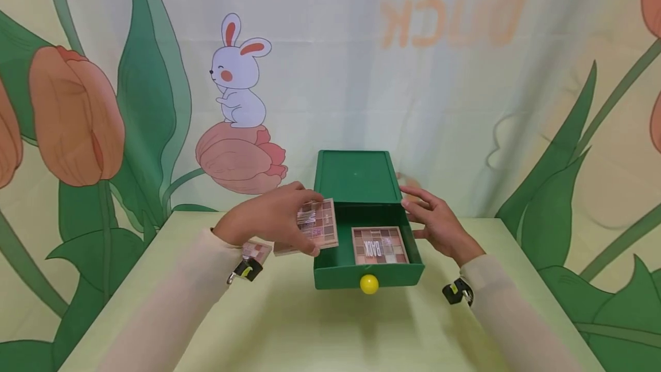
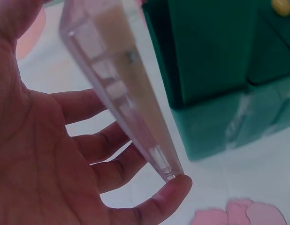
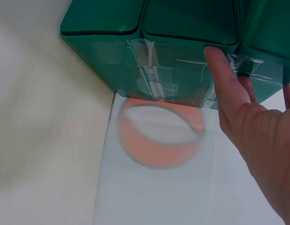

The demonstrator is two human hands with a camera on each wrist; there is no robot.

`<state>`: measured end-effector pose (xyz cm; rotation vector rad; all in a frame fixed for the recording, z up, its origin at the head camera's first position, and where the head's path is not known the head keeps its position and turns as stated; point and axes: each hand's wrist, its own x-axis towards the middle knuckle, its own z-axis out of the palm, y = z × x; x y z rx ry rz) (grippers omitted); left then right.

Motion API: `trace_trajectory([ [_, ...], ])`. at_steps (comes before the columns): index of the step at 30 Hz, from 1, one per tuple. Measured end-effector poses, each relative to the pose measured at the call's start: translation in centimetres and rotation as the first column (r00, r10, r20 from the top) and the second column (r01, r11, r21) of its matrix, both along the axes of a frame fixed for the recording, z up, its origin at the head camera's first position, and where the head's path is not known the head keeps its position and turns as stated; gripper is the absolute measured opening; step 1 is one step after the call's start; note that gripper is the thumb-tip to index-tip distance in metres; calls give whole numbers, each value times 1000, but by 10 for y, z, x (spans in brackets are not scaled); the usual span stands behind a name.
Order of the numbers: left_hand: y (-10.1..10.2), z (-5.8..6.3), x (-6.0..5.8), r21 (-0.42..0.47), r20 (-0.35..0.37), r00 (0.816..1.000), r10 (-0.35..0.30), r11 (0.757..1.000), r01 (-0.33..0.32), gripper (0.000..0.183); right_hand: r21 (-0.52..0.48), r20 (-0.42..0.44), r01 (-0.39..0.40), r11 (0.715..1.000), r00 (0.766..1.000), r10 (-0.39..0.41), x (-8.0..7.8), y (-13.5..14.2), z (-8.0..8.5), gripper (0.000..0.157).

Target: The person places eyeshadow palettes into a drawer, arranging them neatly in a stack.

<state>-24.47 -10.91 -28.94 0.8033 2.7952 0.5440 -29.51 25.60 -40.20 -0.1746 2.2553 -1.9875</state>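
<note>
head view: your left hand pinches a palette; right hand, fingers extended, touches cabinet; apparent transfer, next move should clear drawer

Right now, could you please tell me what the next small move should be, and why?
Probably, the left hand should shift the held palette rightward and lower it into the drawer: it is near the drawer's left side, bare floor shows left of the inner palette, and the right hand touches the box.
</note>
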Motion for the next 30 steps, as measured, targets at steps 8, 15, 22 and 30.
trace_trajectory([
  [8,41,4,-12,-30,-19,996,-84,996,84,93,-1,-8,1,1000,1000,-1,0,1,2,64],
  [15,71,-6,-22,-76,-24,991,-130,989,128,93,-17,0,7,1000,1000,-7,0,0,1,62],
  [22,85,-8,-20,-106,-29,989,-146,984,143,91,-15,-2,0,1000,1000,0,3,-3,2,58],
  [30,93,-8,-19,-116,-36,986,-160,981,155,94,-30,5,4,1000,1000,-4,2,-1,2,60],
])
